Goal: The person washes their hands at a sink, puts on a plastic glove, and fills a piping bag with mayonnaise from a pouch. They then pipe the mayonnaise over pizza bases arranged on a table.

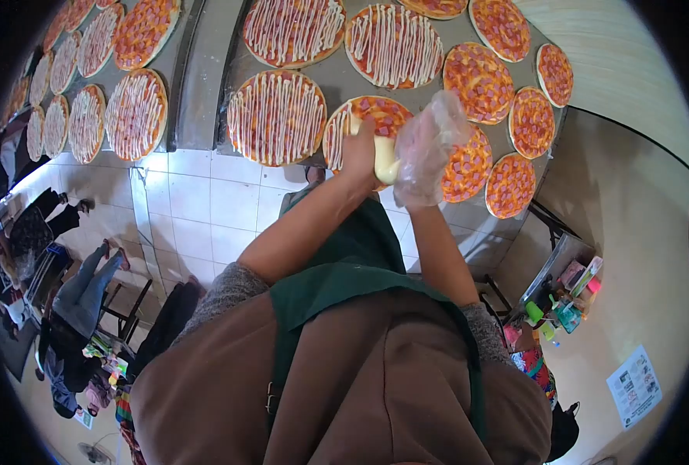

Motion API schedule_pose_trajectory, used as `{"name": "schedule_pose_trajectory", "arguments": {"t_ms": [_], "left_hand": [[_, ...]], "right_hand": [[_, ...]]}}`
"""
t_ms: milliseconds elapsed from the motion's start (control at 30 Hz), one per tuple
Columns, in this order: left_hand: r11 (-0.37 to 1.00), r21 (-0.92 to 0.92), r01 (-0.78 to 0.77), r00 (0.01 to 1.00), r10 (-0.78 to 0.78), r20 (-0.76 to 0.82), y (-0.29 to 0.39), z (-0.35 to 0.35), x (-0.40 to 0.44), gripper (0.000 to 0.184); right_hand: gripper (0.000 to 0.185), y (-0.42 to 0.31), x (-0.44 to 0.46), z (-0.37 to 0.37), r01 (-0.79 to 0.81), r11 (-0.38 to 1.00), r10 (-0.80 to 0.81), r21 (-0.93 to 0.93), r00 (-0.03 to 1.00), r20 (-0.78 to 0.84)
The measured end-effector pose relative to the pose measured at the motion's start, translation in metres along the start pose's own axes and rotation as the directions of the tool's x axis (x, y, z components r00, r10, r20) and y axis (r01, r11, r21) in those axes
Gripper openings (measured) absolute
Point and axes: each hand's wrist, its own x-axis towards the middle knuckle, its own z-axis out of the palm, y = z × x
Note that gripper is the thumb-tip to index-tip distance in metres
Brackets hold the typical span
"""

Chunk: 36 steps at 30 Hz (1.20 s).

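My left hand, bare, is wrapped around a piping bag filled with pale cream-coloured sauce. Against the bag's other side, my right hand is closed in a loose clear plastic glove; the crumpled plastic partly hides its fingers. Under both hands lies a pizza topped with diced pink pieces and orange shreds. Sauce lines cover its left part, and its right part shows bare topping. To its left is a pizza fully striped with sauce. Right of my gloved hand sits a pizza without stripes.
More striped pizzas and unstriped ones fill the metal table. A second table on the left holds several striped pizzas. Several people stand at far left. Colourful items crowd a side table at right.
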Motion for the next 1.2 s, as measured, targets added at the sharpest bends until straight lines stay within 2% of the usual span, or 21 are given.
{"name": "schedule_pose_trajectory", "arguments": {"t_ms": [67, 133, 200, 300, 333, 400, 433, 500, 567, 600, 633, 667, 700, 733, 867, 900, 1033, 1067, 1133, 1167, 1200], "left_hand": [[0.998, -0.061, -0.017, 0.999, 0.015, -0.033, -0.042, 0.005, -0.003, 0.026], [0.865, -0.501, 0.013, 0.998, -0.043, -0.047, -0.090, 0.017, -0.027, 0.029], [0.747, -0.663, 0.045, 0.995, -0.094, -0.038, -0.078, 0.025, -0.022, 0.032], [0.741, -0.664, 0.098, 0.990, -0.141, -0.011, 0.005, 0.025, 0.011, 0.034], [0.972, -0.235, -0.005, 0.995, -0.018, -0.094, -0.014, 0.022, 0.019, 0.033], [0.977, -0.211, -0.025, 0.993, -0.001, -0.120, -0.060, 0.025, 0.016, 0.031], [0.775, -0.630, 0.053, 0.990, -0.125, -0.070, -0.084, 0.031, -0.012, 0.032], [0.838, -0.541, -0.071, 0.994, 0.015, -0.108, -0.107, 0.034, -0.020, 0.032], [0.893, -0.443, -0.081, 0.993, 0.034, -0.114, -0.094, 0.034, -0.016, 0.033], [0.933, -0.359, -0.032, 0.995, -0.005, -0.101, -0.056, 0.030, 0.000, 0.033], [0.972, -0.234, -0.034, 0.996, 0.015, -0.084, -0.026, 0.028, 0.014, 0.034], [0.983, -0.184, 0.002, 0.998, -0.013, -0.058, -0.008, 0.026, 0.020, 0.035], [0.859, -0.472, 0.200, 0.978, -0.206, 0.039, 0.015, 0.026, 0.014, 0.037], [0.961, -0.276, 0.017, 0.998, -0.032, -0.050, -0.029, 0.030, 0.020, 0.038], [0.929, -0.355, 0.108, 0.993, -0.119, -0.010, -0.092, 0.030, -0.035, 0.040], [0.793, -0.598, 0.121, 0.986, -0.164, -0.018, -0.080, 0.037, -0.043, 0.042], [0.884, -0.449, 0.127, 0.987, -0.158, -0.032, 0.027, 0.038, 0.003, 0.036], [0.973, -0.210, -0.101, 0.992, 0.082, -0.098, 0.010, 0.039, 0.009, 0.034], [0.962, -0.109, -0.250, 0.960, 0.232, -0.158, -0.043, 0.045, 0.013, 0.032], [0.943, -0.088, -0.322, 0.937, 0.304, -0.170, -0.084, 0.045, -0.004, 0.032], [0.918, -0.065, -0.391, 0.909, 0.375, -0.180, -0.124, 0.045, -0.021, 0.032]], "right_hand": [[0.019, 0.035, -0.023, 0.007, -0.171, 0.960, 0.187, 0.222, 0.981, -0.051], [0.022, 0.025, -0.051, 0.009, -0.182, 0.983, 0.178, -0.034, 0.979, -0.102], [0.025, 0.017, -0.046, 0.000, -0.132, 0.985, 0.123, -0.107, 0.989, -0.084], [0.027, 0.037, -0.005, -0.002, -0.063, 0.995, 0.057, -0.075, 0.995, -0.080], [0.024, 0.025, 0.005, -0.006, 0.049, 0.985, -0.063, -0.163, 0.995, -0.079], [0.016, -0.002, -0.020, 0.000, -0.300, 0.859, 0.349, 0.415, 0.936, -0.045], [0.016, -0.016, -0.033, 0.003, -0.390, 0.651, 0.532, 0.651, 0.846, -0.025], [0.017, -0.037, -0.048, 0.000, -0.425, 0.609, 0.551, 0.670, 0.834, 0.028], [0.022, 0.033, -0.055, -0.004, -0.319, 0.584, 0.542, 0.746, 0.837, -0.066], [0.027, 0.052, -0.032, -0.005, -0.244, 0.841, 0.359, 0.484, 0.919, -0.160], [0.030, 0.056, -0.024, -0.004, -0.160, 0.946, 0.214, 0.282, 0.962, -0.170], [0.034, 0.057, -0.014, -0.004, -0.052, 0.996, 0.064, 0.072, 0.982, -0.177], [0.034, 0.051, -0.020, -0.005, -0.006, 1.000, 0.002, -0.020, 0.985, -0.171], [0.035, 0.044, -0.024, -0.008, 0.043, 0.993, -0.061, -0.113, 0.985, -0.160], [0.035, 0.019, -0.036, -0.012, 0.004, 0.985, -0.027, -0.175, 0.991, -0.131], [0.034, 0.013, -0.041, -0.013, -0.030, 0.985, 0.009, -0.167, 0.992, -0.124], [0.032, -0.009, 0.018, -0.031, -0.043, 0.825, 0.082, -0.563, 0.996, 0.043], [0.029, -0.003, 0.011, -0.030, 0.030, 0.864, -0.024, -0.502, 1.000, 0.017], [0.025, 0.012, -0.003, -0.025, 0.198, 0.903, -0.239, -0.380, 0.969, -0.062], [0.024, -0.001, -0.029, -0.022, -0.115, 0.993, 0.116, 0.019, 0.991, -0.062], [0.024, -0.014, -0.054, -0.019, -0.395, 0.820, 0.455, 0.415, 0.889, -0.054]]}}
